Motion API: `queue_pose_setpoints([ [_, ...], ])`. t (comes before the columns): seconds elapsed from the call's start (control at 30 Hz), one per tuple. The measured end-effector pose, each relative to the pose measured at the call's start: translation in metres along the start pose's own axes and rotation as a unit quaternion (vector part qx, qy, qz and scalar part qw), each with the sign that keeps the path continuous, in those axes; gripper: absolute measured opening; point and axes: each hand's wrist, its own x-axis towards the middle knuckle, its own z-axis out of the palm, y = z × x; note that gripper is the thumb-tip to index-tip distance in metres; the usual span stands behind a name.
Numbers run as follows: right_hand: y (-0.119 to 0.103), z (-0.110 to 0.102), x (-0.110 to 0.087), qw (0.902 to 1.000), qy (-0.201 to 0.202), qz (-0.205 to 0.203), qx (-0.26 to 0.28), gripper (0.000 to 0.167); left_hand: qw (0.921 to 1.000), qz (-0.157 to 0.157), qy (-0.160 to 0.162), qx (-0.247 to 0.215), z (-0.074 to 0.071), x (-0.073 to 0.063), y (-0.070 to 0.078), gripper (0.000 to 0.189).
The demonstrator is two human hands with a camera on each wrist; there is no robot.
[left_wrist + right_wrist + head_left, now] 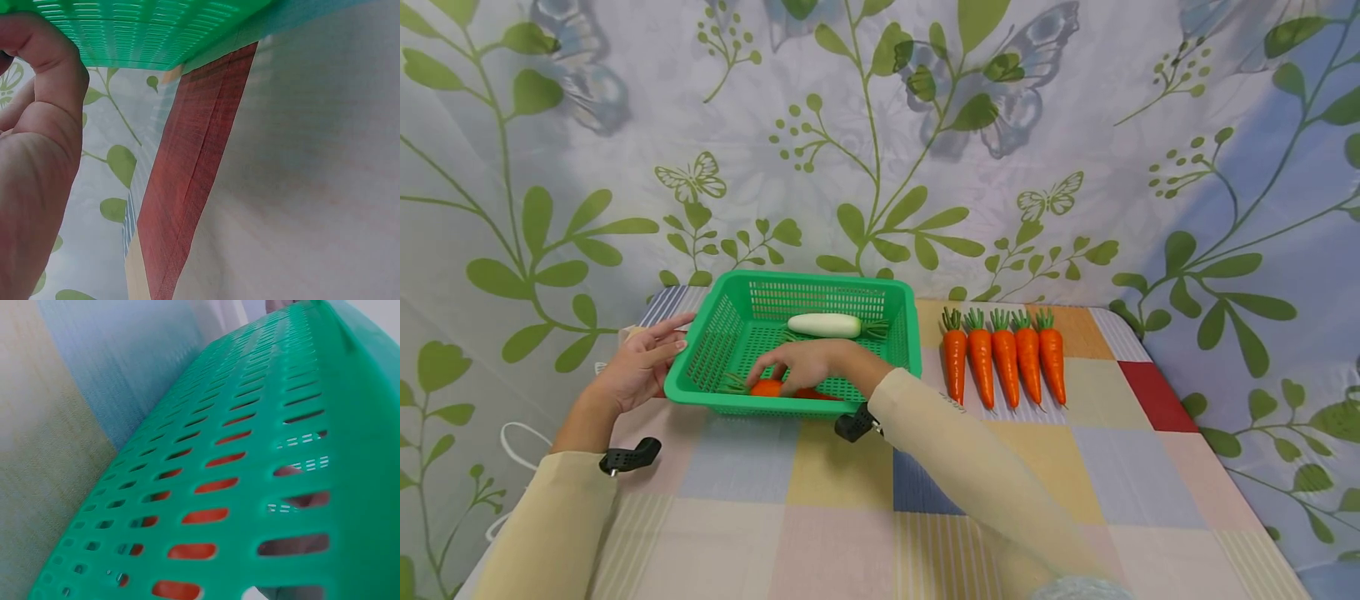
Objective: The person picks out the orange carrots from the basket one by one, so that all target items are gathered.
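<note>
A green plastic basket (916, 333) stands on the table, its perforated side wall filling much of the right wrist view. Inside it, my right hand (808, 362) curls its fingers over an orange carrot (766, 388) lying along the near wall. The carrot's leafy top points left; my hand and the rim cover part of it. Farther back in the basket lies a white radish (823, 325) with its green top to the right. At the basket's left rim, the extended fingers of my left hand (643, 362) touch the outer edge.
Right of the basket, several carrots (1003, 358) lie side by side in a row, tops away from me. A patchwork cloth (842, 475) covers the table. Behind hangs a leaf-patterned curtain (850, 167). A white cable (512, 450) runs by the left table edge.
</note>
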Motion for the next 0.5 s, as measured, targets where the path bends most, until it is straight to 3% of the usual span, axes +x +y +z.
queue_pose_setpoints([
  [0.27,0.001,0.001,-0.005,0.9997,0.010,-0.023,-0.001,0.053,1.0000,0.002,0.000,0.008,0.002,-0.002,-0.001,0.051],
  [0.5,0.000,-0.002,-0.013,0.9981,0.051,-0.023,0.026,0.054,0.9997,0.013,-0.009,0.017,0.004,-0.004,-0.002,0.050],
])
